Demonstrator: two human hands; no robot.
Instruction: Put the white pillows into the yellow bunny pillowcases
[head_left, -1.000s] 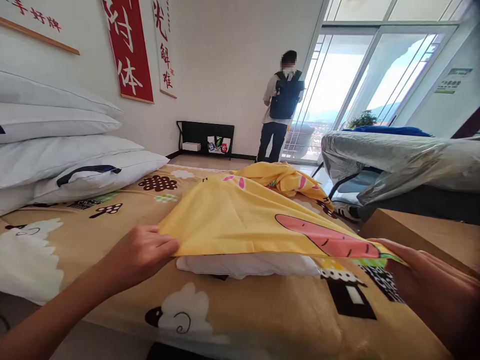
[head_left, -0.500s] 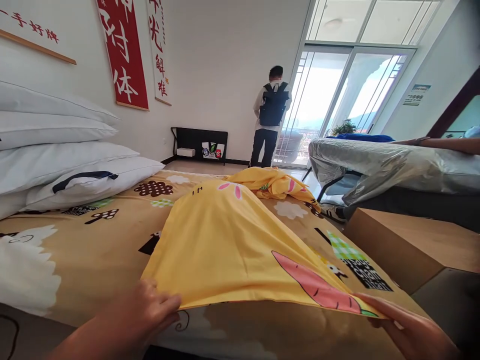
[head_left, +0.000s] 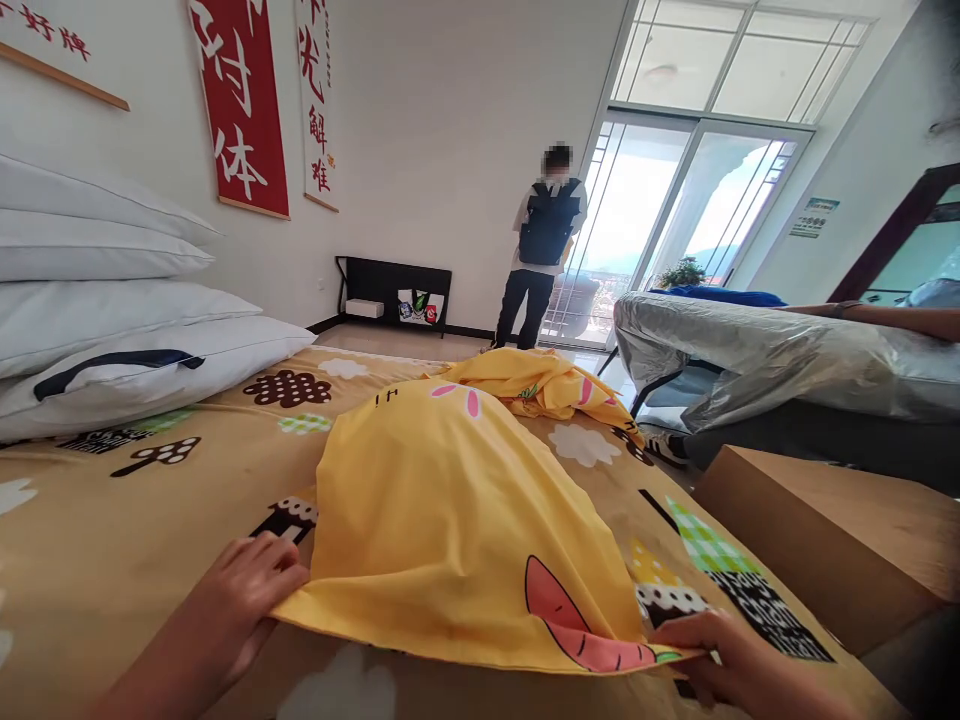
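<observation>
A yellow pillowcase (head_left: 442,530) with a pink carrot print lies spread in front of me, puffed up in the middle. Its near left corner is pinched in my left hand (head_left: 247,590). My right hand (head_left: 720,645) grips the near right corner, by the carrot's green top. Between my hands the near edge is held up off the patterned tan bedsheet (head_left: 180,530) and sags a little. Beyond the pillowcase is a bunched yellow cloth (head_left: 555,385); I cannot tell whether the two are joined.
Several white pillows (head_left: 127,320) are stacked at the left. A cardboard box (head_left: 832,520) stands right of the bed, near a plastic-wrapped mattress (head_left: 750,335) with another person's arm (head_left: 900,322) on it. A person with a dark bag (head_left: 551,225) stands by the glass doors.
Both hands have shifted left in the view, the right one more. The near edge has dropped lower, and the pillowcase has puffed up and creased. The view has also tilted slightly.
</observation>
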